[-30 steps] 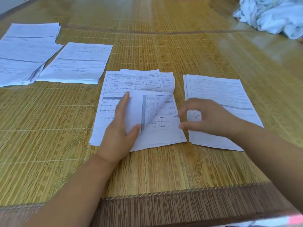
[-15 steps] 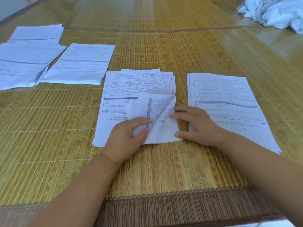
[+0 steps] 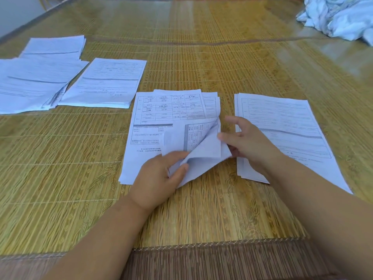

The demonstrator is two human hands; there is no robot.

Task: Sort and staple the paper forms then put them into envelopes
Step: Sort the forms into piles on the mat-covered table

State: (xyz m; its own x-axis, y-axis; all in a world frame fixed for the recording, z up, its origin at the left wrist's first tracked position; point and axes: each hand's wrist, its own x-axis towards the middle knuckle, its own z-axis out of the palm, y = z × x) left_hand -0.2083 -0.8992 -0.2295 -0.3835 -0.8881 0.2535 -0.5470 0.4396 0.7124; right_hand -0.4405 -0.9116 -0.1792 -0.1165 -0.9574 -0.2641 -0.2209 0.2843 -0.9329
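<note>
Middle stack of forms (image 3: 159, 118) lies on the bamboo-mat table (image 3: 201, 209), toward its near edge. Left hand (image 3: 159, 176) pinches the folded-up lower corner of the top sheet (image 3: 201, 156) between thumb and fingers. Right hand (image 3: 248, 142), fingers loosely curled, touches the sheet's right edge, over the right stack (image 3: 286, 122). Three more stacks (image 3: 105, 83) toward the left edge; white cloth (image 3: 343, 17) at the far right corner.
</note>
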